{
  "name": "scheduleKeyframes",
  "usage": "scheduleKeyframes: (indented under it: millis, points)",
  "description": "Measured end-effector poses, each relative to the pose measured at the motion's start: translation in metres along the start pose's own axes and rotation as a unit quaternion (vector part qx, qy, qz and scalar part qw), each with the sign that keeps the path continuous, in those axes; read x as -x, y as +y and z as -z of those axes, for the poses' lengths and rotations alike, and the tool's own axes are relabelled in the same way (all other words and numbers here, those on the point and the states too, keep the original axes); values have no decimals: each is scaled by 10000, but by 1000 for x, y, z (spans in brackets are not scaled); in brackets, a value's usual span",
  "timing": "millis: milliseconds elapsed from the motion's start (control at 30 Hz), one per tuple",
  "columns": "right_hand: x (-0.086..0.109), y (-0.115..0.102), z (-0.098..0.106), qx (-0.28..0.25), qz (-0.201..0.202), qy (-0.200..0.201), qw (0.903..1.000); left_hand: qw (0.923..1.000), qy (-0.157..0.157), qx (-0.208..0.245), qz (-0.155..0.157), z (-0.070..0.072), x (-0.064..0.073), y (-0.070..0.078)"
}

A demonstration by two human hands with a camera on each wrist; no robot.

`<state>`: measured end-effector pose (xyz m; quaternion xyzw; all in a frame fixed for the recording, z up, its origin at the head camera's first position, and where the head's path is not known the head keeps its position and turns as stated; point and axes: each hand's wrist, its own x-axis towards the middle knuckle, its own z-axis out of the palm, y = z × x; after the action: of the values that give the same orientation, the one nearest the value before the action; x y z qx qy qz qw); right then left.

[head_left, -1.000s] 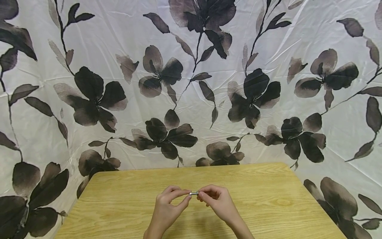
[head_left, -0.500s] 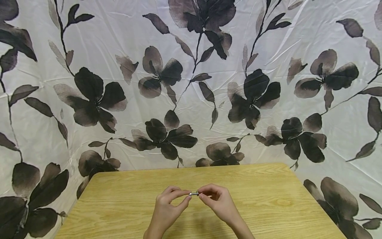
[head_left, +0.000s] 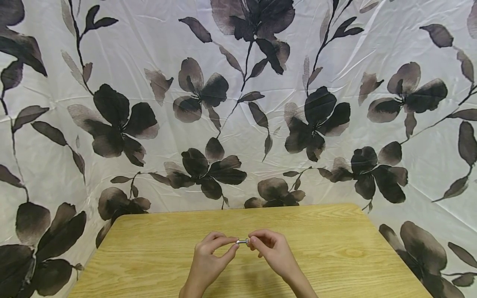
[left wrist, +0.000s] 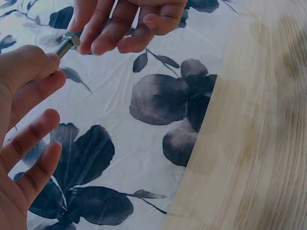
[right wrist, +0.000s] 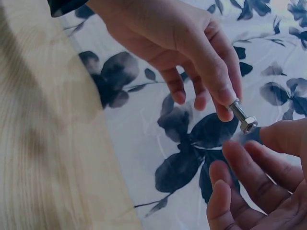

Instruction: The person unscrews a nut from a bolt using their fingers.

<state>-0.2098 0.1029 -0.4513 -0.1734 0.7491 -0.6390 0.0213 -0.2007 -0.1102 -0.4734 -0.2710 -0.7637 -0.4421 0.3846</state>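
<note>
Above the table, a small silver bolt point(head_left: 242, 241) lies roughly level between both hands. My left hand point(head_left: 209, 257) pinches its head end between thumb and fingertip, with the other fingers loosely curved. A hex nut point(right wrist: 249, 125) sits at the far end of the threaded shank, its end face showing in the right wrist view. My right hand point(head_left: 275, 251) is at that nut; its thumb tip is right beside it and the relaxed fingers are spread below, a gap showing between thumb and fingers. In the left wrist view, bare thread point(left wrist: 62, 49) shows between left fingertips and nut.
A light wood-grain table point(head_left: 149, 248) with rounded far corners lies under the hands. Behind and around it hangs a wrinkled white cloth point(head_left: 261, 136) with dark flower print. A dark band point(right wrist: 67, 5) circles the left wrist.
My right thumb and fingers have shifted over the nut, first closing around it, then parting so that more of it shows. The left hand and bolt stay in place.
</note>
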Motion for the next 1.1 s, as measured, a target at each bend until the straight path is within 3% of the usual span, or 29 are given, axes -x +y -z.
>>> scheduleKeyframes:
  millis: [67,167,300,500,833,1100]
  points:
    - [0,0,0,29,-74,-81,9999,10000,-49,1,81,0,0,0]
    - [0,0,1,37,-86,-172,9998,10000,-15,-15,-32,0,0,-1]
    - [0,1,1,-23,32,-242,9997,9999,6,-48,-137,0,0,-1]
    - [1,3,1,-62,235,-293,9993,9999,-110,-19,25,1,1,-2]
    - [2,2,-1,-116,466,-304,9984,9999,-4,-54,-92,2,0,-1]
    - [2,5,-2,-278,1002,-250,9943,9999,-13,-41,-108,3,0,-2]
